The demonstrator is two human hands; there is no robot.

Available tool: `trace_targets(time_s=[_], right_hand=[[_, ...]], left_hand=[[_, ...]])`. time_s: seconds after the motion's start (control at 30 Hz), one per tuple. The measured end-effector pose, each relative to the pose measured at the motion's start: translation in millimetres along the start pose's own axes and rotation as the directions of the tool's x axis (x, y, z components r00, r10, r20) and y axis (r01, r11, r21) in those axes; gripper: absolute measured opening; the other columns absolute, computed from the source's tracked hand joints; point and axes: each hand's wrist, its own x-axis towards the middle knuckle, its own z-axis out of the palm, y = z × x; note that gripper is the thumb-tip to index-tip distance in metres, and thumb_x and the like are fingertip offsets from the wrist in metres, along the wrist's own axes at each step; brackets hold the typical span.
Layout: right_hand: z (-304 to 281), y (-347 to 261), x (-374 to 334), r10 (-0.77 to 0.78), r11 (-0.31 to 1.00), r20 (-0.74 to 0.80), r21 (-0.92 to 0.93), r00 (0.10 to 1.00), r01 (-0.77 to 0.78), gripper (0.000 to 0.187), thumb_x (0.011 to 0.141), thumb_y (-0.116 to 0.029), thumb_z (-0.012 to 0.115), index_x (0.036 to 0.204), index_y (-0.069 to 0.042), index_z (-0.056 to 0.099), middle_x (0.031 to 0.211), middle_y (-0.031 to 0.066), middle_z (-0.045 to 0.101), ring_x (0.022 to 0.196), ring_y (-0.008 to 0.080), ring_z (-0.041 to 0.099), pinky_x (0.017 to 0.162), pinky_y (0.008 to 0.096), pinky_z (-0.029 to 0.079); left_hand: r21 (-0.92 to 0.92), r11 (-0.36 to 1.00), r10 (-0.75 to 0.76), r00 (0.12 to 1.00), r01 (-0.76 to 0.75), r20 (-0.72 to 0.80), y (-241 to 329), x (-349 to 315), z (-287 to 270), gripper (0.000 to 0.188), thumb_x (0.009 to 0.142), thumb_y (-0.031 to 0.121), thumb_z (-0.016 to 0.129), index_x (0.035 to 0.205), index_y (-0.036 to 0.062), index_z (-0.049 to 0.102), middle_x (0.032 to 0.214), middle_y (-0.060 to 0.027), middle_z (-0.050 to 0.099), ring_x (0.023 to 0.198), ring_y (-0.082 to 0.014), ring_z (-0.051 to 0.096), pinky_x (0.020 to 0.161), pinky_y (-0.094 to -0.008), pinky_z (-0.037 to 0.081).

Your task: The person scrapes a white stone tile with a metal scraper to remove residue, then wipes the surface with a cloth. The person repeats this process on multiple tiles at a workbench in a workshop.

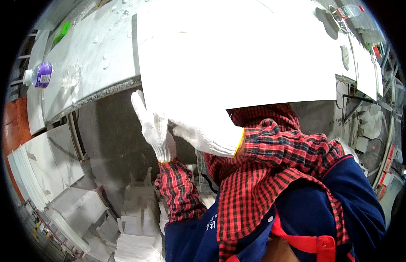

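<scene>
A large, bright white sheet or panel (pixel 238 56) lies on the worktable, its near edge reaching past the tabletop toward me. My left hand (pixel 155 131), in a white knit glove, is at the near left corner of this sheet with one finger stretched up along its left side. From the right, my right hand (pixel 209 133), gloved alike with a yellow cuff edge, reaches across to the same corner. Its thumb stands apart below the edge, and its fingers look stretched out, partly lost in the glare. Both hands lie close together, overlapping in view.
A clear bottle with a purple label (pixel 43 74) lies on the table's left part, with a green object (pixel 61 32) farther back. White panels (pixel 50 157) stand at the left. Stacked white pieces (pixel 137 244) are below. Another clear bottle (pixel 349 11) is at the far right.
</scene>
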Motion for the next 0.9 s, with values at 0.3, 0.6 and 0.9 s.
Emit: trace_targets(time_s=[0.3, 0.6, 0.9], right_hand=[[-39, 59, -30, 0.235, 0.721, 0.107, 0.647, 0.966, -0.247, 0.051, 0.106, -0.012, 0.043, 0.155, -0.004, 0.031, 0.156, 0.0155, 0.041, 0.142, 0.0252, 0.041, 0.116, 0.0361, 0.036], [23, 83, -4, 0.287, 0.718, 0.086, 0.639, 0.954, -0.274, 0.05, 0.105, -0.021, 0.042, 0.152, -0.004, 0.039, 0.159, 0.0126, 0.038, 0.149, 0.0233, 0.029, 0.121, 0.0354, 0.023], [-19, 55, 5, 0.22, 0.82, 0.19, 0.496, 0.957, -0.287, 0.049, 0.108, -0.024, 0.039, 0.153, -0.007, 0.038, 0.153, 0.0161, 0.044, 0.135, 0.0247, 0.049, 0.112, 0.0354, 0.037]], left_hand=[[0.279, 0.959, -0.048, 0.999, 0.047, -0.003, 3, 14, -4, 0.054, 0.107, 0.03, 0.046, 0.153, 0.0031, 0.037, 0.158, -0.0157, 0.038, 0.143, -0.0269, 0.042, 0.117, -0.0389, 0.033], [-0.167, 0.963, -0.245, 0.943, 0.211, -0.224, -1, 25, 16, 0.048, 0.109, 0.025, 0.044, 0.148, -0.0031, 0.043, 0.152, -0.0161, 0.045, 0.135, -0.0229, 0.048, 0.11, -0.0337, 0.04], [-0.047, 0.977, -0.213, 0.954, 0.208, -0.213, 4, 25, 16, 0.047, 0.109, 0.024, 0.043, 0.148, -0.0017, 0.043, 0.152, -0.0156, 0.046, 0.137, -0.0243, 0.046, 0.111, -0.0349, 0.039]])
